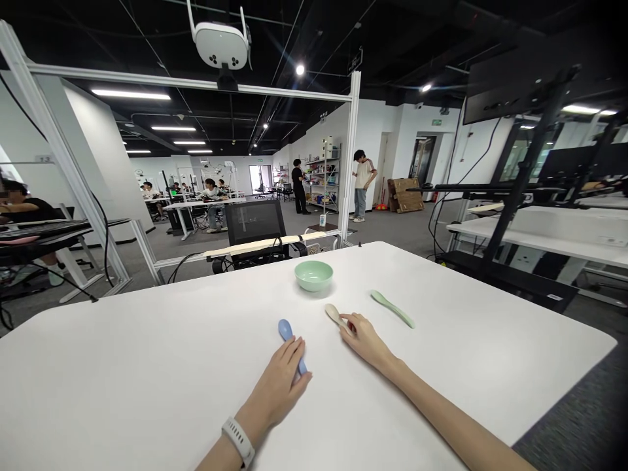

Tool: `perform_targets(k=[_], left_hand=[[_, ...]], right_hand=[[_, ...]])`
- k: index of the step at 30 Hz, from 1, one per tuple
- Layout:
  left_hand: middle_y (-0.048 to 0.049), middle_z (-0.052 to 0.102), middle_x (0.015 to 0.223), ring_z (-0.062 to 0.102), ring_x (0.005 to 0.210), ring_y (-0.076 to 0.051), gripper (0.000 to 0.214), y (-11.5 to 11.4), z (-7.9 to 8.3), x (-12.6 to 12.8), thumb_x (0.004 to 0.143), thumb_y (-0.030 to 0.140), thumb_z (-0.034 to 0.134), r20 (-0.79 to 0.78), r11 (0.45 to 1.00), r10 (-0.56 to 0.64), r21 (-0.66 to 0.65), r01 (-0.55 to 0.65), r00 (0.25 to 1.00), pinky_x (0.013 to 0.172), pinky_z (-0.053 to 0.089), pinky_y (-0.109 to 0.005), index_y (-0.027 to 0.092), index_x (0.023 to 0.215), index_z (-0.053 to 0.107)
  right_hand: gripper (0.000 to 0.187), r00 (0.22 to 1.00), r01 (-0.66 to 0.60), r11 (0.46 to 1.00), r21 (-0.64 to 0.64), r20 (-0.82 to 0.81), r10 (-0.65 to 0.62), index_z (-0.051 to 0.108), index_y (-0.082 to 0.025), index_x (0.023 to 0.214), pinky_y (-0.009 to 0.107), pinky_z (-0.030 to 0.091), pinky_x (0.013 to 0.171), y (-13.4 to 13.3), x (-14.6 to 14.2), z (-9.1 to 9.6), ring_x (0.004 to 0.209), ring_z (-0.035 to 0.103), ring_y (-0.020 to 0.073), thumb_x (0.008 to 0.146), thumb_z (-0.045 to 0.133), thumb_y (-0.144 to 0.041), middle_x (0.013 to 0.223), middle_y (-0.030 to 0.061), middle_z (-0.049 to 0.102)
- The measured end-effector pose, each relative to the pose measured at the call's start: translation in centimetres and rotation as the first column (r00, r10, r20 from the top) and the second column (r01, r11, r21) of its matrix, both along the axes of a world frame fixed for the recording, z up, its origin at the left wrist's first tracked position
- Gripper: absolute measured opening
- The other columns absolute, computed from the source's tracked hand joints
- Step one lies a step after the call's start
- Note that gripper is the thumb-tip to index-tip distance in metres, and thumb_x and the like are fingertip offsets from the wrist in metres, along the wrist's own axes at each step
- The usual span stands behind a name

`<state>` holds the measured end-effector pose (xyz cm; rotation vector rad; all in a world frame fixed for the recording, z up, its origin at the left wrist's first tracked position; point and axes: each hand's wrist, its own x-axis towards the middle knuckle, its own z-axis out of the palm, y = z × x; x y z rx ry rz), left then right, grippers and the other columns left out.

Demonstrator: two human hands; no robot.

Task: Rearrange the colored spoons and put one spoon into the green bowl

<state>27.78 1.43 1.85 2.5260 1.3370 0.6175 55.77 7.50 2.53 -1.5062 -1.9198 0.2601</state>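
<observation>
My left hand (282, 379) lies over the handle of a blue spoon (286, 330) on the white table (147, 373), fingers curled around it. My right hand (363, 339) rests on the handle of a beige spoon (333, 313), fingers closed on it, its bowl pointing away. A green spoon (392, 308) lies free to the right. Beyond the spoons stands a mint green bowl (313, 275), upright and apparently with nothing in it. A white watch sits on my left wrist.
Past the table's far edge stand a black monitor (255, 222) and a metal frame (350, 157) carrying a white headset. Desks and a dark stand (515, 196) are at the right. Several people are far off in the room.
</observation>
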Motion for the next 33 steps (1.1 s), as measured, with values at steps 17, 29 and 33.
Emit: perform_targets(k=[17,29,33], left_hand=[[-0.0117,0.046,0.168,0.038,0.158,-0.029,0.063,-0.4,0.8,0.3,0.103,0.049,0.044,-0.005,1.0,0.009,-0.02,-0.009,1.0,0.128,0.041,-0.056,0.021,0.159,0.044],[-0.0113,0.048,0.167,0.041,0.157,-0.03,0.059,-0.4,0.3,0.2,0.103,0.048,0.045,0.036,1.0,0.001,0.016,-0.001,0.999,0.126,0.044,-0.058,0.026,0.157,0.046],[-0.0123,0.046,0.168,0.038,0.158,-0.029,0.06,-0.7,1.0,0.3,0.103,0.048,0.043,0.018,0.999,0.014,-0.045,-0.013,1.0,0.128,0.04,-0.055,0.021,0.157,0.046]], right_hand=[[0.046,1.0,0.001,1.0,-0.029,-0.03,-0.002,0.075,-0.014,0.119,0.039,0.05,0.084,0.0,0.0,0.0,0.085,0.062,0.0256,0.093,0.046,-0.038,0.09,0.0092,0.069],[0.045,0.998,0.002,1.0,-0.026,-0.057,-0.004,0.075,-0.014,0.119,0.04,0.05,0.085,0.0,-0.1,0.1,0.087,0.062,0.0266,0.092,0.046,-0.036,0.09,0.0096,0.07],[0.045,0.999,-0.006,1.0,-0.028,-0.041,0.005,0.075,-0.014,0.118,0.04,0.05,0.085,0.0,-0.1,0.0,0.087,0.062,0.0267,0.093,0.045,-0.036,0.09,0.0102,0.07]])
